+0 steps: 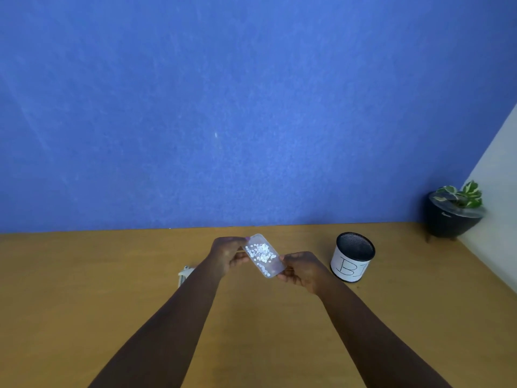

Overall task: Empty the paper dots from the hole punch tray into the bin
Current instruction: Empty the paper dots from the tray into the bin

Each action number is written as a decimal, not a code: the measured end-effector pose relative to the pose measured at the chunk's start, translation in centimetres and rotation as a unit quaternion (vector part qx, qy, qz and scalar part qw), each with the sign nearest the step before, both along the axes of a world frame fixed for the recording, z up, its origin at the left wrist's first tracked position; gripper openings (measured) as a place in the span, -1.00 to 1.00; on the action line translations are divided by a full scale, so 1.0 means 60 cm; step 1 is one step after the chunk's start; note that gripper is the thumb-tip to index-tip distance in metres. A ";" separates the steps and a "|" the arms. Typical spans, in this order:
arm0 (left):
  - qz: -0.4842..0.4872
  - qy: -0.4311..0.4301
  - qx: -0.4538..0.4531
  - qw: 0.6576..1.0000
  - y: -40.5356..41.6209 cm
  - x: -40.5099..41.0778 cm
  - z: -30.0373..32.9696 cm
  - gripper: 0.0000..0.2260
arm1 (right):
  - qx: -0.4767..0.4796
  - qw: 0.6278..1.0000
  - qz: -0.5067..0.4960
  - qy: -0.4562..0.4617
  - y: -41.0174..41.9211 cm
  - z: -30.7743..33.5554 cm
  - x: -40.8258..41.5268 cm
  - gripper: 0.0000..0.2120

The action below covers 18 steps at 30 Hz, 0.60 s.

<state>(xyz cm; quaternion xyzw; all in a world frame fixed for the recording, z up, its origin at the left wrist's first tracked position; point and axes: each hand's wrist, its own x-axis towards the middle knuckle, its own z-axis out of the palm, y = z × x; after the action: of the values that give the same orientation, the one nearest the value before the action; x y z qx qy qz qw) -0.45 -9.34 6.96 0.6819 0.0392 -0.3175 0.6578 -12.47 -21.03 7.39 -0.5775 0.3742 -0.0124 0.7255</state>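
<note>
A clear plastic hole punch tray (275, 268) with several white paper dots (261, 254) in it is held above the wooden desk (251, 317), open side up. My left hand (228, 254) grips its far end and my right hand (300, 268) grips its near end. The bin (352, 257), a black mesh cup with a white paper label, stands upright on the desk to the right of my right hand, apart from the tray.
A metal part of the hole punch (184, 274) shows on the desk, mostly hidden behind my left forearm. A dark pot with a green plant (453, 214) stands in the back right corner. A blue wall (251, 107) rises behind the desk.
</note>
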 end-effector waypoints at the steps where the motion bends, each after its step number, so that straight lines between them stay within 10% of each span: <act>1: -0.003 -0.005 -0.001 1.000 -0.004 -0.002 0.000 -0.83 | 0.001 1.000 -0.003 0.000 -0.003 0.001 -0.003 -0.72; 18: -0.040 -0.042 -0.047 0.997 -0.114 -0.032 0.003 -0.82 | 0.035 0.988 -0.148 -0.040 -0.096 0.002 -0.051 -0.95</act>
<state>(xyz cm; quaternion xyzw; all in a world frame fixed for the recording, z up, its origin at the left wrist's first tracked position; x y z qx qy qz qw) -2.34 -16.21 7.16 0.6639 -0.0305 -0.3162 0.6770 -15.51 -26.81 7.53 -0.4893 0.4266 -0.1299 0.7494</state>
